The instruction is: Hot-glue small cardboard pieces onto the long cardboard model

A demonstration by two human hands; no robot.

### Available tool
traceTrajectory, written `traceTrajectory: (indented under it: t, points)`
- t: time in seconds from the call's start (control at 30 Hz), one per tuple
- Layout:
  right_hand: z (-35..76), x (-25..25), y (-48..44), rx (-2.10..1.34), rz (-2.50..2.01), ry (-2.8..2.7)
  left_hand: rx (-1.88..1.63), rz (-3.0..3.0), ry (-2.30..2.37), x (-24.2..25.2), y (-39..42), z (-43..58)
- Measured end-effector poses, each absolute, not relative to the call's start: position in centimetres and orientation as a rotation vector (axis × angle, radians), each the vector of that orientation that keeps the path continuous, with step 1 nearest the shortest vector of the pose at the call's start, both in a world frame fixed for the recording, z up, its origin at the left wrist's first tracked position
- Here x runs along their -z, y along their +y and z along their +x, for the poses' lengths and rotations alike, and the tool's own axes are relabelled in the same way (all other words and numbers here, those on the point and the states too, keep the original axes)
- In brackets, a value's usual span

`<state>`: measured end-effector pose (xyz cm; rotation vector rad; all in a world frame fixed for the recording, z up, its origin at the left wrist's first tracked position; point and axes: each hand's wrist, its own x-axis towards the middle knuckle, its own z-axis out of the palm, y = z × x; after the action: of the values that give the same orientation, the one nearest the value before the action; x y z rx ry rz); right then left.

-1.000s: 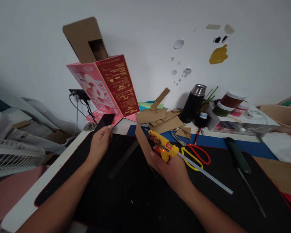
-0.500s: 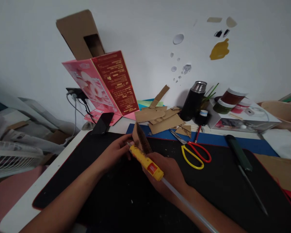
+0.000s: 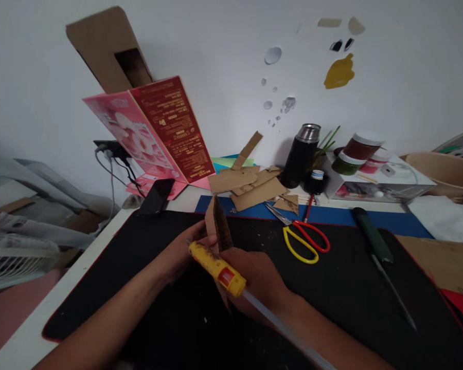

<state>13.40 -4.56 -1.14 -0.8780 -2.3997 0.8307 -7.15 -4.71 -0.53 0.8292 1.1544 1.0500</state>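
Note:
My right hand (image 3: 260, 280) is wrapped round a yellow hot glue gun (image 3: 208, 261), with a long clear glue stick (image 3: 278, 324) running out of its back end. The gun's nozzle points to the left. My left hand (image 3: 185, 249) grips a folded piece of brown cardboard (image 3: 213, 218) that stands on edge, its thumb on the near face. The gun passes in front of the cardboard, hiding its lower middle. Whether the nozzle touches the cardboard, I cannot tell.
On the black mat (image 3: 154, 318) lie scissors (image 3: 301, 244) with red and yellow handles and a green-handled pointed tool (image 3: 374, 241). Behind are cardboard scraps (image 3: 258, 192), a black flask (image 3: 299, 159), paint jars (image 3: 360, 149), a phone (image 3: 158, 195) and a pink-and-red folder (image 3: 173, 131).
The glue gun has moved left and towards me, its nozzle now clear of the cardboard's far end. My left thumb now shows on the cardboard. The view has shifted slightly.

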Motion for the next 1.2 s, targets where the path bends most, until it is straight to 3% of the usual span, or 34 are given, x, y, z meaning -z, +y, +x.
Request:
traceTrajectory:
  t: [0.17, 0.37, 0.67, 0.87, 1.2]
  points:
    - [13.3, 0.9, -4.7, -0.913, -0.841, -1.908, -1.094, 0.843, 1.06, 1.6, -4.4, -7.9]
    - [13.8, 0.0, -2.8, -1.314, -1.024, -1.227, -1.199, 0.739, 0.91, 1.7, -4.5, -8.7]
    - [13.6, 1.0, -2.2, -1.511, -1.016, -1.252, -1.173, 0.745, 0.835, 1.4, -5.1, -8.6]
    - [13.4, 0.7, -2.4, -1.752, -0.989, -1.055, -1.347, 0.708, 0.834, 1.3, -4.7, -9.4]
    - [13.6, 0.7, -1.4, -1.787, -0.904, -0.818, -1.573, 0.824, 0.881, -0.2, -4.3, -9.7]
